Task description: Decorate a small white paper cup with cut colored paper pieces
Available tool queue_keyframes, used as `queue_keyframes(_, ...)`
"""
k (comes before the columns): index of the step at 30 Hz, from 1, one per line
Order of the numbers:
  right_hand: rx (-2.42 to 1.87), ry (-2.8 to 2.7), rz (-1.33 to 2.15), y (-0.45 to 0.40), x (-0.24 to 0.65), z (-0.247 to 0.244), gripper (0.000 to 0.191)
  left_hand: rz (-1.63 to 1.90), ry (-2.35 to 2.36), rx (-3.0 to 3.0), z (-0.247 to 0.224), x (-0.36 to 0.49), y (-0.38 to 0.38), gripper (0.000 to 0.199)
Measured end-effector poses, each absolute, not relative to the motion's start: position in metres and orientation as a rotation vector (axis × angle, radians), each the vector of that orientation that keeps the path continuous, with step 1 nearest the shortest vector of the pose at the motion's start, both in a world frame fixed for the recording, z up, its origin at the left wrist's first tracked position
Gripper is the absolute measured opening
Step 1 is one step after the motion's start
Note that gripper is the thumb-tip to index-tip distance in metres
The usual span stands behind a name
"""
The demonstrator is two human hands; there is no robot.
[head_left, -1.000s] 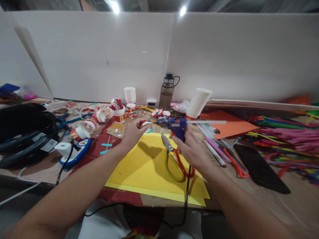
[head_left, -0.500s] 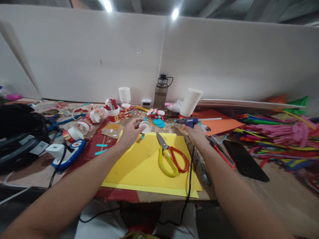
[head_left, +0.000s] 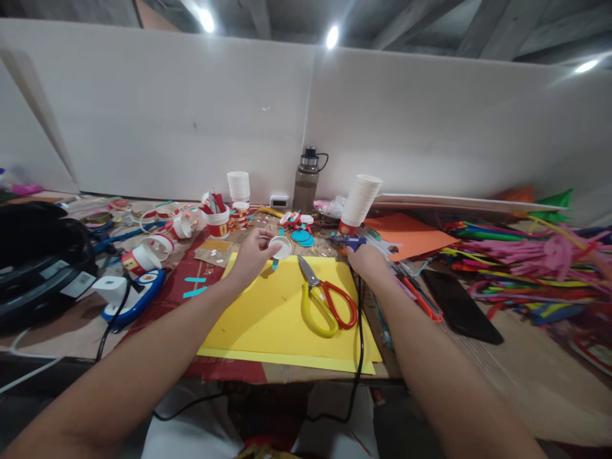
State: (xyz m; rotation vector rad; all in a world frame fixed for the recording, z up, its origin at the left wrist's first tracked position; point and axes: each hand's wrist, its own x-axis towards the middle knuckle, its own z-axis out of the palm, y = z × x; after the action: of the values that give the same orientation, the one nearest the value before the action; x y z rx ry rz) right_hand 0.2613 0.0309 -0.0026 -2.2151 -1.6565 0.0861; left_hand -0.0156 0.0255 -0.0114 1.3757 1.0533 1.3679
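My left hand [head_left: 254, 254] is closed around the edge of a small white paper-cup piece [head_left: 280, 248], its round face toward me. Short blue strips stick out from the piece above and below. To the right, my right hand [head_left: 369, 260] grips a blue hot glue gun [head_left: 352, 243], whose nozzle points left, apart from the cup piece. A black cord [head_left: 361, 325] runs down from the gun over the table edge. Below and between the hands, large scissors [head_left: 321, 298] with one yellow and one red handle lie on yellow paper sheets [head_left: 258, 325].
Blue paper discs [head_left: 303, 238] lie beyond the scissors. Stacked white cups [head_left: 362, 203], a water bottle [head_left: 306, 182] and a cup of tools [head_left: 217, 222] stand at the back. A phone [head_left: 459, 306] and colourful pipe cleaners [head_left: 535, 255] lie right; a blue-and-white power strip [head_left: 138, 298] sits left.
The view has tilted up and turned slightly right. My left hand with the cup piece has shifted a little right. The glue gun stays in my right hand.
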Motion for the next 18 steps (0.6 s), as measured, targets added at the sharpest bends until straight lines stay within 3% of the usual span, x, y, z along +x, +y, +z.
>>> queue_keyframes(3, -2.297, -1.613, 0.033, 0.022, 0.259, 0.006, 0.040, 1.388, 1.012, 1.383, -0.013, -0.016, 0.026, 0.038)
queue_keyframes(6, -2.090, -1.667, -0.061, 0.012, 0.243, 0.017, 0.035, 1.405, 0.989, 1.414, -0.013, -0.015, 0.025, 0.037)
queue_keyframes(11, -1.319, -1.760, 0.358, -0.006, 0.185, 0.021, 0.032, 1.430, 0.907, 1.423, -0.008, -0.011, 0.019, 0.036)
queue_keyframes(14, -1.179, -1.726, 0.493, -0.013, 0.159, 0.018, 0.033, 1.470, 0.850, 1.407, -0.005, -0.008, 0.016, 0.036)
queue_keyframes(18, -1.109, -1.690, 0.430, -0.016, 0.150, 0.016, 0.017, 1.509, 0.820, 1.418, 0.000, -0.005, 0.010, 0.033)
